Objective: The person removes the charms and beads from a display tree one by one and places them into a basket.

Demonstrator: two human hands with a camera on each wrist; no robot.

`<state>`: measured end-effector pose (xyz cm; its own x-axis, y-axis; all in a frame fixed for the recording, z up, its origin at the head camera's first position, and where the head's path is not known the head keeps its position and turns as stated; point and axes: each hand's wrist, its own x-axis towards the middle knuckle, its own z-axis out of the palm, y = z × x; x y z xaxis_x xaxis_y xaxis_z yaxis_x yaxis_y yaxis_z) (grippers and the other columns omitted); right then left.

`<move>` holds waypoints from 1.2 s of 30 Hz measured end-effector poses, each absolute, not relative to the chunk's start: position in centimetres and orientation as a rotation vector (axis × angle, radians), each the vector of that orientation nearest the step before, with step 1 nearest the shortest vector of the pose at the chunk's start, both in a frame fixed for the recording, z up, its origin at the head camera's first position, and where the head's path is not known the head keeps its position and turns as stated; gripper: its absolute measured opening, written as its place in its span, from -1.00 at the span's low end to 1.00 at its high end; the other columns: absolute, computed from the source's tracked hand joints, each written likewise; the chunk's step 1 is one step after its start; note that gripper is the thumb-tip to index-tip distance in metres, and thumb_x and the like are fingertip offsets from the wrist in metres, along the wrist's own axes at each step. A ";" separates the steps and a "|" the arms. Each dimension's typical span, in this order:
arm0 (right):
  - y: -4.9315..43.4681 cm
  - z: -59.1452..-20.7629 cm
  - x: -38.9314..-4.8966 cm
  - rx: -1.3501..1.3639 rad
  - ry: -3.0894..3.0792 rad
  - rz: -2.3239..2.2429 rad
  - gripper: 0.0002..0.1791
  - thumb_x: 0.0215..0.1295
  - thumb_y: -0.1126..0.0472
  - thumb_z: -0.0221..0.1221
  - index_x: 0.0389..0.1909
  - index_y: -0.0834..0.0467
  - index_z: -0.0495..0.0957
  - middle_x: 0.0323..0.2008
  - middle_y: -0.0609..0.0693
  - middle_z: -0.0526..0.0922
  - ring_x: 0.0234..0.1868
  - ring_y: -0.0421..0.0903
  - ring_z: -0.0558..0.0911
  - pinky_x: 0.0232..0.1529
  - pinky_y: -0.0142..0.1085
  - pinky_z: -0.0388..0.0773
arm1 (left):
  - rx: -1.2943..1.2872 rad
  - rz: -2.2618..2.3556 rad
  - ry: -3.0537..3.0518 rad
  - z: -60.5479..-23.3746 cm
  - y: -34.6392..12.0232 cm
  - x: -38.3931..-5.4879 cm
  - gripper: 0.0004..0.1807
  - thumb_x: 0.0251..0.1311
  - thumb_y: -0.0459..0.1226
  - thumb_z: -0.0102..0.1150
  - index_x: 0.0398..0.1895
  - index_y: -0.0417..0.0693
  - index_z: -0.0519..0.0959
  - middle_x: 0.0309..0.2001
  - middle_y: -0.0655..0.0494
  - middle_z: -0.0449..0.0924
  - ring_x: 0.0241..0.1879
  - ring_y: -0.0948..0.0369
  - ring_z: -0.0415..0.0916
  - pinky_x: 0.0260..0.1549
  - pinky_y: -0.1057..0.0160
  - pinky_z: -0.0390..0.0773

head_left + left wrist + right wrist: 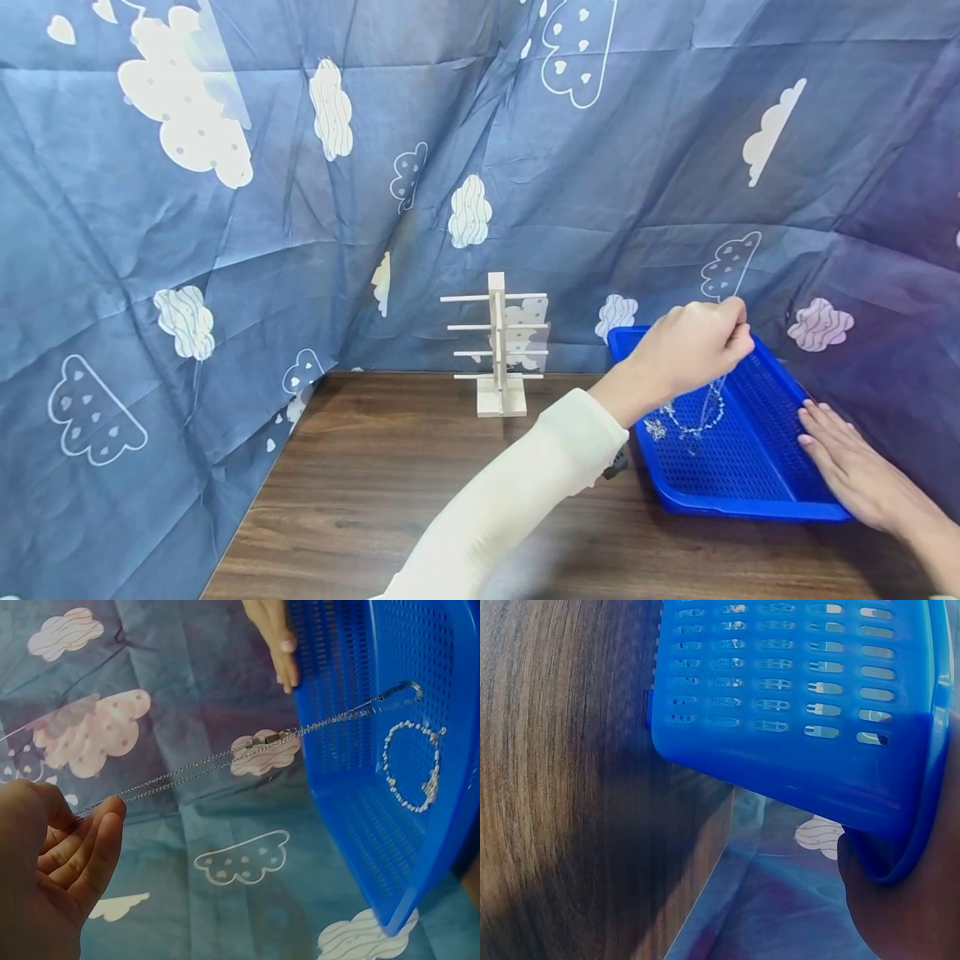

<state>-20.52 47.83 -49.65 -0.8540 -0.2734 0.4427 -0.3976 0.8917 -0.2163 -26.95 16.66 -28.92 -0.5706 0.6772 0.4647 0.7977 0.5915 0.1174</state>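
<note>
My left hand (690, 342) pinches a thin silver chain necklace (330, 721) between thumb and fingers, above the blue plastic basket (750, 507). In the left wrist view the chain runs as a doubled strand from the fingertips, its far end against the basket. A white beaded bracelet (388, 769) lies in the basket as a loop. Near it, a small silvery piece (655, 429) sits by the basket's left side. With fingers extended, my right hand (855, 467) rests against the basket's right rim. Its fingertips are mostly hidden in the right wrist view.
A pale wooden rack (497, 333) with several horizontal rods stands at the back of the brown wooden table (360, 483). Blue cloud-print cloth (225, 317) hangs behind and beside it. A small dark object (617, 463) shows under my left wrist.
</note>
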 end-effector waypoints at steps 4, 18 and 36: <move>47.9 -49.5 -20.4 0.497 -2.642 0.425 -0.45 0.70 0.31 -0.14 0.44 0.70 0.19 0.59 0.58 0.05 0.59 -0.61 -0.49 0.52 -0.65 -0.62 | -1.180 -0.351 -2.488 -29.9 18.1 -27.0 -0.81 0.65 -0.09 -0.07 -0.13 0.16 0.54 -0.45 0.40 0.52 -0.49 0.49 0.49 -0.46 0.56 0.46; 48.0 -49.4 -20.4 0.491 -2.655 0.424 -0.44 0.70 0.30 -0.13 0.45 0.69 0.17 0.57 0.60 0.07 0.64 -0.52 -0.48 0.50 -0.69 -0.58 | -1.297 -0.146 -2.749 -32.2 22.6 -27.2 -0.87 0.65 -0.02 -0.04 -0.11 0.31 0.50 -0.36 0.44 0.50 -0.37 0.48 0.47 -0.33 0.54 0.43; 48.1 -49.6 -20.3 0.493 -2.636 0.412 -0.44 0.69 0.31 -0.12 0.46 0.68 0.18 0.57 0.59 0.09 0.62 -0.56 -0.46 0.51 -0.69 -0.57 | -1.278 -0.027 -2.863 -36.2 23.4 -27.3 -0.78 0.61 0.05 0.04 -0.29 0.36 0.48 -0.39 0.44 0.46 -0.35 0.43 0.44 -0.30 0.46 0.45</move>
